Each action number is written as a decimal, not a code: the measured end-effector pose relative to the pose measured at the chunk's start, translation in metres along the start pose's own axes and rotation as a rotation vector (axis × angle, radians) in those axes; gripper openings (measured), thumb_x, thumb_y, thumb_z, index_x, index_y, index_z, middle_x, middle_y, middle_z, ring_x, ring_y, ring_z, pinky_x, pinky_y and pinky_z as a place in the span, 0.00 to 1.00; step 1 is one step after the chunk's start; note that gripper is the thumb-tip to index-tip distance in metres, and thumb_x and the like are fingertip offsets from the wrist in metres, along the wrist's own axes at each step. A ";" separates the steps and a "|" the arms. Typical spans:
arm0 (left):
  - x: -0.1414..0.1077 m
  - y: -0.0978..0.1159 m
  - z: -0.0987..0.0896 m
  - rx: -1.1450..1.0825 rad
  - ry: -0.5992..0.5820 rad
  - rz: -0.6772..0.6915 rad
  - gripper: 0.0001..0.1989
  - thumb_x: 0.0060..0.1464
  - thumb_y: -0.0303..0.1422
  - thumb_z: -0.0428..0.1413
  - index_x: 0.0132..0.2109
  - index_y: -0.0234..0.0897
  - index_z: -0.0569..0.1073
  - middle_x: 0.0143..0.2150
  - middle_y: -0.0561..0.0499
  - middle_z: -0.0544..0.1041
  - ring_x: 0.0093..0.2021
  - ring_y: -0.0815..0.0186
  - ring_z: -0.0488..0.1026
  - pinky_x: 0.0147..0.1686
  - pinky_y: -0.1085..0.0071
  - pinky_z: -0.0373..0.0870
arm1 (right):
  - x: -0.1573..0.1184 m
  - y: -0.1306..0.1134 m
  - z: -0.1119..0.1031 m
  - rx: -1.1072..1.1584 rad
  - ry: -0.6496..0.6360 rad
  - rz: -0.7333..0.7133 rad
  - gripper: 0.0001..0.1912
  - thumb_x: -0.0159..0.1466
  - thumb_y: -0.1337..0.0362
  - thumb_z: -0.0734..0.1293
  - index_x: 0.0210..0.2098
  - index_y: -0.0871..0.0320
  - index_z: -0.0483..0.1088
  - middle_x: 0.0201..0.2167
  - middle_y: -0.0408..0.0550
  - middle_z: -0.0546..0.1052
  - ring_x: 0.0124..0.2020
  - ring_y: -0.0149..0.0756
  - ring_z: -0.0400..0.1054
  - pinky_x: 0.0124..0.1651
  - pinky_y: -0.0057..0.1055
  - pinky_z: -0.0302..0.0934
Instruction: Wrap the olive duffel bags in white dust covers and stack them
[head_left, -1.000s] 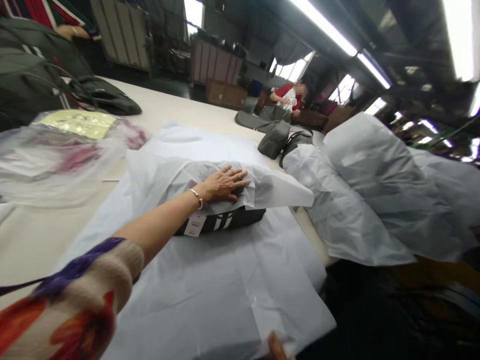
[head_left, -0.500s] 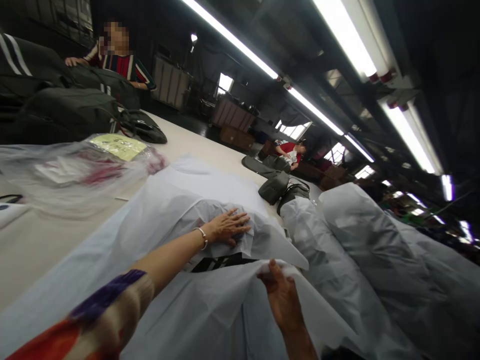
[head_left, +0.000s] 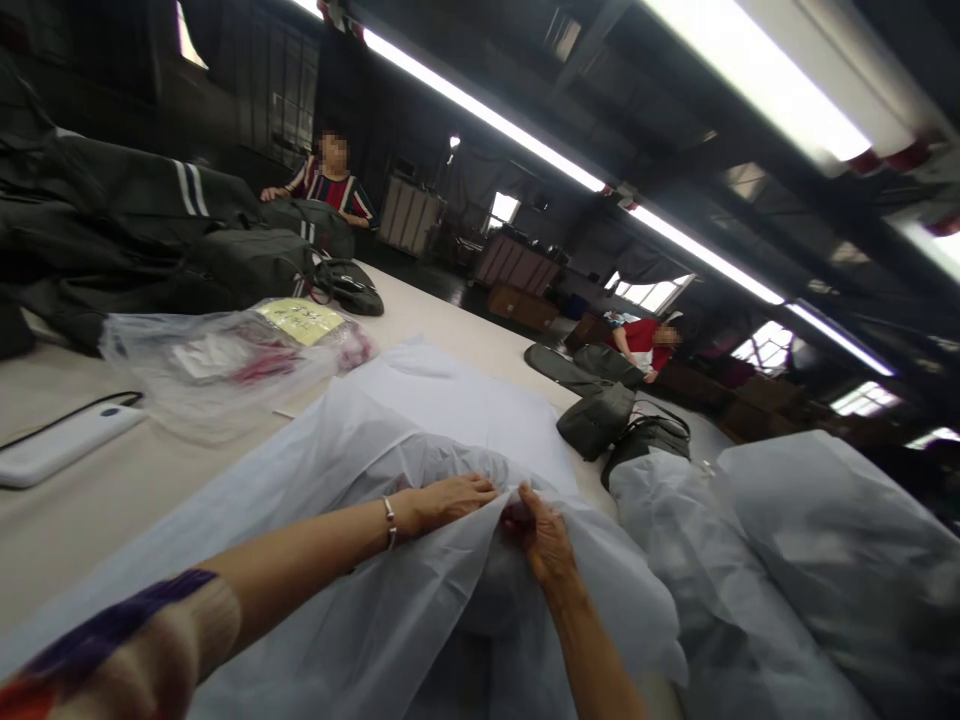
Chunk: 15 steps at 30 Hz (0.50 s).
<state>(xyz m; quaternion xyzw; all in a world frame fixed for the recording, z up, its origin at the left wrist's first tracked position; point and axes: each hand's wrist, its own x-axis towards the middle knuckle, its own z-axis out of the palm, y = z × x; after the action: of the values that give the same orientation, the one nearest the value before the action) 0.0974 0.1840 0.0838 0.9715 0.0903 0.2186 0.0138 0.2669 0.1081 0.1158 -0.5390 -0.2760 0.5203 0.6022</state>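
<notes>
A thin white translucent sheet [head_left: 435, 600] lies draped over a bulky form in front of me. My left hand [head_left: 454, 500], a bracelet at its wrist, lies fairly flat on top of it. Its fingertips reach the gathered fold and are partly hidden. Close to those fingertips, my right hand [head_left: 546, 540] pinches the raised edge of the sheet between thumb and fingers. The dark thing under the sheet is covered and shows only as a grey shape.
Dark bags [head_left: 247, 265] with white stripes pile up at left. Nearby lie a clear plastic bag [head_left: 225, 375] with a yellow label and a white device [head_left: 71, 440]. More dark bags [head_left: 596, 420] and wrapped bundles [head_left: 825, 540] stand at right. Two people work beyond the pale table [head_left: 442, 315].
My right hand has carried the sheet's edge up and away from me to beside my left hand. The dark striped patch is now covered. The view has shifted.
</notes>
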 end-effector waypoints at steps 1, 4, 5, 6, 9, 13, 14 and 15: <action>-0.003 0.001 -0.009 -0.010 -0.009 0.003 0.12 0.63 0.31 0.52 0.53 0.44 0.73 0.50 0.52 0.78 0.51 0.66 0.72 0.54 0.71 0.64 | 0.005 0.002 -0.003 -0.004 -0.014 0.024 0.20 0.45 0.54 0.80 0.27 0.62 0.74 0.23 0.45 0.78 0.25 0.34 0.72 0.23 0.27 0.67; -0.024 0.006 -0.048 -0.013 -0.040 -0.016 0.19 0.63 0.27 0.50 0.58 0.45 0.70 0.59 0.49 0.73 0.58 0.64 0.68 0.61 0.66 0.61 | 0.015 0.006 -0.011 0.000 -0.035 0.103 0.20 0.45 0.54 0.80 0.29 0.61 0.74 0.24 0.44 0.79 0.26 0.34 0.73 0.26 0.28 0.70; -0.037 0.009 -0.063 -0.001 -0.041 -0.068 0.20 0.62 0.26 0.50 0.60 0.44 0.69 0.61 0.47 0.71 0.61 0.62 0.66 0.62 0.64 0.59 | 0.017 0.006 -0.013 0.001 -0.031 0.131 0.20 0.45 0.55 0.80 0.29 0.60 0.74 0.24 0.43 0.79 0.25 0.34 0.74 0.25 0.28 0.70; -0.054 0.013 -0.076 0.013 -0.031 -0.156 0.21 0.62 0.26 0.49 0.60 0.43 0.68 0.62 0.45 0.69 0.61 0.60 0.65 0.62 0.62 0.60 | 0.019 0.006 -0.014 0.001 -0.023 0.157 0.20 0.45 0.55 0.80 0.30 0.59 0.73 0.24 0.42 0.79 0.25 0.35 0.74 0.25 0.28 0.70; -0.127 0.041 -0.101 0.036 0.077 -0.661 0.17 0.65 0.32 0.47 0.58 0.42 0.69 0.57 0.44 0.73 0.57 0.59 0.70 0.59 0.61 0.65 | 0.025 0.007 -0.017 0.001 0.008 0.225 0.21 0.43 0.57 0.80 0.30 0.59 0.73 0.25 0.42 0.79 0.26 0.37 0.75 0.24 0.29 0.71; -0.252 0.135 -0.077 -0.107 0.205 -1.586 0.20 0.60 0.49 0.47 0.45 0.41 0.74 0.45 0.45 0.79 0.46 0.54 0.77 0.49 0.57 0.73 | 0.030 0.009 -0.022 -0.023 0.000 0.260 0.21 0.42 0.57 0.80 0.31 0.58 0.73 0.27 0.44 0.79 0.29 0.41 0.76 0.26 0.33 0.73; -0.278 0.165 -0.062 -0.197 0.206 -1.750 0.23 0.55 0.53 0.48 0.41 0.40 0.75 0.42 0.44 0.80 0.44 0.52 0.78 0.47 0.56 0.75 | 0.032 0.011 -0.025 -0.034 -0.007 0.257 0.20 0.42 0.57 0.80 0.31 0.58 0.73 0.28 0.44 0.79 0.29 0.41 0.76 0.27 0.34 0.74; -0.297 0.195 -0.045 -0.311 0.209 -1.860 0.26 0.53 0.56 0.47 0.38 0.40 0.75 0.39 0.44 0.80 0.43 0.51 0.78 0.45 0.55 0.76 | 0.034 0.013 -0.027 -0.048 -0.017 0.234 0.19 0.43 0.57 0.80 0.30 0.58 0.74 0.28 0.45 0.79 0.29 0.42 0.76 0.27 0.35 0.74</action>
<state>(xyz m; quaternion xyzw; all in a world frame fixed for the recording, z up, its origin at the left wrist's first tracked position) -0.1528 -0.0619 0.0122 0.4727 0.7988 0.2153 0.3034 0.2975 0.1278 0.0890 -0.5772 -0.2288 0.5849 0.5219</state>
